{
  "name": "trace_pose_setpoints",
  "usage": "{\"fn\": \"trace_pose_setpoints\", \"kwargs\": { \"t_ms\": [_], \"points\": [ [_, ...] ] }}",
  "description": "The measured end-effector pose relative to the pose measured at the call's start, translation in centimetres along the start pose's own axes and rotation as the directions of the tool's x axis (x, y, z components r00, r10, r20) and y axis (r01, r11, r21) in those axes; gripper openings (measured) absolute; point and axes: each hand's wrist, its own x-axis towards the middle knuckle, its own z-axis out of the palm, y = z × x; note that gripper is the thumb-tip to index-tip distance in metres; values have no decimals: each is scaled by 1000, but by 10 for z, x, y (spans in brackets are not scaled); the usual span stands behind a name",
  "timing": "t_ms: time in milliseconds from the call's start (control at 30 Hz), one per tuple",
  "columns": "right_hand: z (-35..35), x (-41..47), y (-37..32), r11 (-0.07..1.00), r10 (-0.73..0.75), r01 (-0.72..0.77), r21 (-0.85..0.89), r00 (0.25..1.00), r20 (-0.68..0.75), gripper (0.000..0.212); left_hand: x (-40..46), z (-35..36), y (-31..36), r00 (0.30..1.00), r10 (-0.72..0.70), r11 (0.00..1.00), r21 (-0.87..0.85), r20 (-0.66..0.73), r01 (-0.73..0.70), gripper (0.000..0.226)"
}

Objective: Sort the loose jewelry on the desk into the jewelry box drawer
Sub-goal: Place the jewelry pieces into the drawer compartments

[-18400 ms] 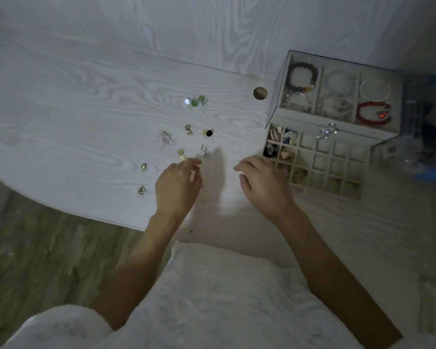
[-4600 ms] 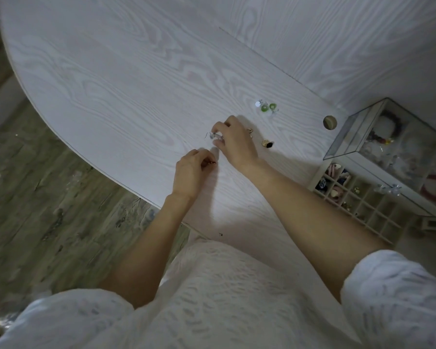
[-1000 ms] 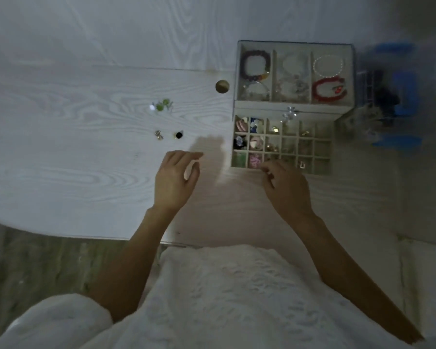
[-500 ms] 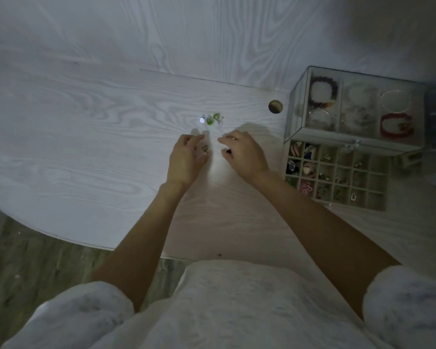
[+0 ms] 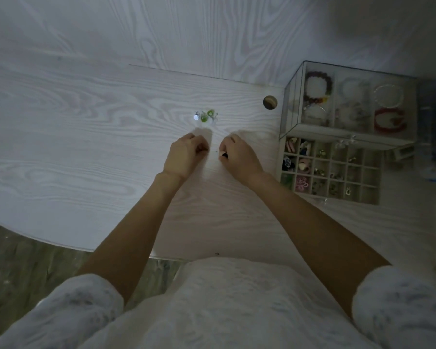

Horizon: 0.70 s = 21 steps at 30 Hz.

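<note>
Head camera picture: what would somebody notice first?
Two hands, left and right, curl over tiny pieces mid-desk. Beyond them sparkles a cluster of green and clear glass beads. At right stands a clear jewelry box, its gridded drawer pulled open.

No text, label, brand, number or sign could be read anywhere in the dim head view. The clear-lidded jewelry box point(image 5: 291, 107) and its pale gridded drawer point(image 5: 368, 200) bore no legible marking, and the whitewashed wood-grain desk point(image 5: 86, 137) showed only its grain.
</note>
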Motion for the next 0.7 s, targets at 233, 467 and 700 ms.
{"fn": "trace_pose_setpoints", "kwargs": {
  "t_ms": [233,467,700],
  "points": [
    [2,-18,0,999,-20,19,-40,1000,-14,11,-13,7,22,983,144,981,112,118,-157,11],
    [5,-37,4,999,-2,-3,-52,996,-85,11,-23,4,27,924,317,904,228,213,-362,13],
    [8,-45,6,998,65,-62,25,989,-133,7,-20,11,38,883,355,867,245,307,-434,7]
  ]
}}
